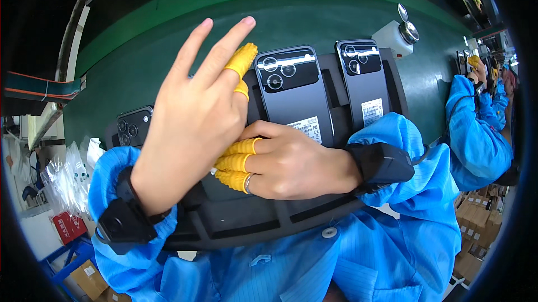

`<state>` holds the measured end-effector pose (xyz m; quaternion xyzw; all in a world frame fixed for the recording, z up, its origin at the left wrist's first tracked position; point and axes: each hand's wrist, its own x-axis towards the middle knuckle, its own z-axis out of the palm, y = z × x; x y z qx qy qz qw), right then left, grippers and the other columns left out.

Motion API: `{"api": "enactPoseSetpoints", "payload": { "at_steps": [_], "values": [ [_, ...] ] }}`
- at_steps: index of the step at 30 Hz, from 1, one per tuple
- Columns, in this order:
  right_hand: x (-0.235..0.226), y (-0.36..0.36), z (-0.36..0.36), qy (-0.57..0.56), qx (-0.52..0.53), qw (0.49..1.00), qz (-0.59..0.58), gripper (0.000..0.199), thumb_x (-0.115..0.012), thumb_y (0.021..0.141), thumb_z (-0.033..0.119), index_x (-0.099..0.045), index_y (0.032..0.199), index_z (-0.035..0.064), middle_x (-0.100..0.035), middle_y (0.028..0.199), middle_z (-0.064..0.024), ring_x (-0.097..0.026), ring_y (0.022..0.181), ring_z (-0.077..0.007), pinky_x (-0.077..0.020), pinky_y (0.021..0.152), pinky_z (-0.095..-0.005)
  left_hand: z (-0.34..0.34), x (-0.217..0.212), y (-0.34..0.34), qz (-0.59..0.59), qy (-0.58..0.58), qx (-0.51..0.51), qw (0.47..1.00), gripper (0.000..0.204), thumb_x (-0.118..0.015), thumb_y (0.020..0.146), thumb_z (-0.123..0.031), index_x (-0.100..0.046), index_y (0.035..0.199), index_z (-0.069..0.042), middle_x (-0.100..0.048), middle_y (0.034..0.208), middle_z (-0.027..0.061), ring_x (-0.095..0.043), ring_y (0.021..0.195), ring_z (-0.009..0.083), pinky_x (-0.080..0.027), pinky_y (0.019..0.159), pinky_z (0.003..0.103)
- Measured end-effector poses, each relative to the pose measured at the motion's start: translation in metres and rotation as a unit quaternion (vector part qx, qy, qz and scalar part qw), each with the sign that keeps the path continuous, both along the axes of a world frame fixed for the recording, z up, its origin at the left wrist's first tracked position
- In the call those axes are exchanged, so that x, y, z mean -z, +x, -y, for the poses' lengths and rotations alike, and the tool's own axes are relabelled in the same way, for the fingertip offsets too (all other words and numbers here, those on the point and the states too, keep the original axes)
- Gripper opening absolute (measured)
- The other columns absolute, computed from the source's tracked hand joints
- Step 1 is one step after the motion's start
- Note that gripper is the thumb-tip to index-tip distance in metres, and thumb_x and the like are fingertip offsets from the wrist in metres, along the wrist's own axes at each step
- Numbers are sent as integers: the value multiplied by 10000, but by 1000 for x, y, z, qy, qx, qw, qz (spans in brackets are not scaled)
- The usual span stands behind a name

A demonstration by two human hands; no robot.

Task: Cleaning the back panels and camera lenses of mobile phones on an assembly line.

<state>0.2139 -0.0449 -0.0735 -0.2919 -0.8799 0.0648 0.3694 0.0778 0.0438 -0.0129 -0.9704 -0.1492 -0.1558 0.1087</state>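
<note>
My left hand (196, 97) is raised over a black tray (291, 212), two bare fingers stretched up and apart. Yellow finger cots cover its other visible fingers; its thumb is hidden. Close under it, my right hand (291, 164) lies across the tray with its cot-covered fingers curled. What these fingers hold, if anything, is out of sight. Just beyond my right hand is a dark phone (294, 97), back up, with a white label. A second labelled phone (363, 83) lies to its right. Left of my left wrist, another dark phone (134, 125) shows its camera block.
Behind the tray stretches a green work mat (314, 13). A white bottle with a metal flip lid (395, 38) stands at the back right. Clear plastic bags (67, 173) hang at left above a red box (69, 227). Another person's blue sleeve (476, 139) shows at far right.
</note>
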Motion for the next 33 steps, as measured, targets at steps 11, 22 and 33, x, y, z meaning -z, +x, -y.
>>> {"api": "enactPoseSetpoints", "payload": {
  "at_steps": [11, 22, 33],
  "values": [
    [0, 3, 2, -4, -3, 1000, 24, 100, -634, 691, 157, -662, 733, 70, -640, 769, -44, -637, 810, -184, -455, 861, -318, -36, -12, -22, 24, 13, 2, 1000, 208, -716, 587, 3, -592, 754, -6, -613, 1149, 133, -468, 1271, 321, -367, 1078, 494],
    [3, 0, 3, 13, 12, 1000, 12, 85, -638, 682, 153, -656, 720, 79, -626, 764, -36, -625, 808, -176, -456, 824, -318, -9, -3, -18, -8, -70, -39, 997, 255, -767, 611, -65, -619, 796, 31, -567, 1201, 212, -421, 1300, 371, -379, 1050, 455],
    [2, -1, 0, 5, -5, 1000, 25, 90, -626, 693, 169, -656, 720, 89, -610, 747, -26, -611, 810, -181, -435, 824, -311, -14, -3, -10, 3, -60, -33, 998, 143, -722, 610, -1, -613, 680, 58, -610, 1047, 204, -482, 1255, 355, -412, 1034, 446]
  ]
}}
